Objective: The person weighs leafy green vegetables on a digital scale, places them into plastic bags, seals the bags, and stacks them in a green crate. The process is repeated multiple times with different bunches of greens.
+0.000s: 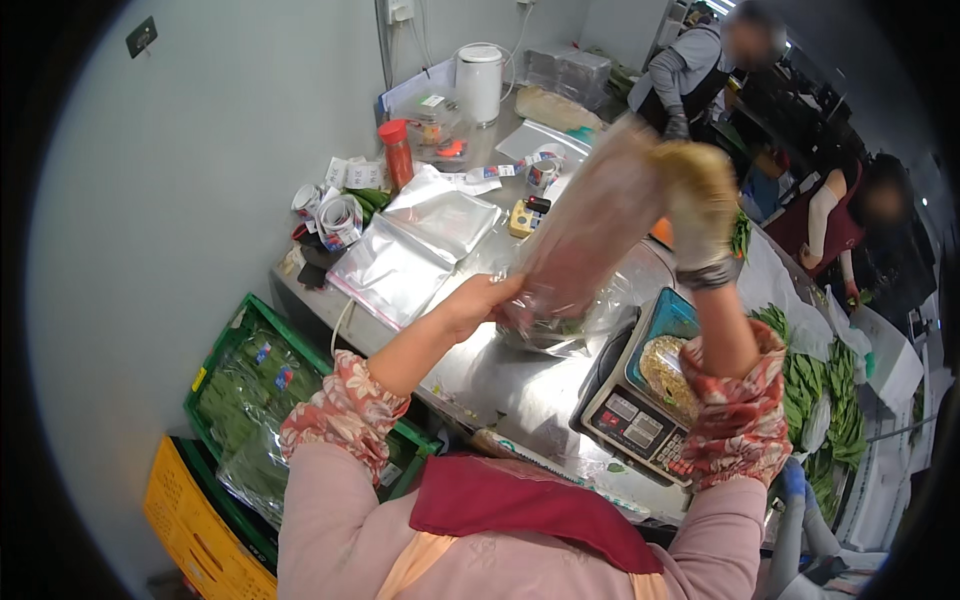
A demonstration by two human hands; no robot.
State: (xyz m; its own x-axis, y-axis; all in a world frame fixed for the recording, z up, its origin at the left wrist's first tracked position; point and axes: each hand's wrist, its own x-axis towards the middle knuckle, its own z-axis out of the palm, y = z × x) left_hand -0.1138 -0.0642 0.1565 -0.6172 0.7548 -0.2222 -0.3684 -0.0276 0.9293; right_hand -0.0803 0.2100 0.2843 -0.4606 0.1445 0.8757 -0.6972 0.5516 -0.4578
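Observation:
A long clear plastic bag (592,225), blurred by motion, slants above the metal table. My bare left hand (484,304) grips its lower end. My right hand (694,202), in a yellow-and-white work glove, is closed at its upper end; blur hides the fingers. Beneath the bag, more clear plastic (551,337) lies on the table with something green in it. To the left is a stack of flat clear bags (420,247). A digital weighing scale (637,420) stands below my right hand, with a bag of brownish food (667,371) on its blue pan (675,307).
Green crates (255,315) of bagged leafy greens (255,397) stand left, with a yellow crate (202,517) beside them. Label rolls (339,217), a red-capped jar (396,154) and a white canister (480,82) crowd the back. Leafy greens (825,397) lie right; two people (686,71) work beyond.

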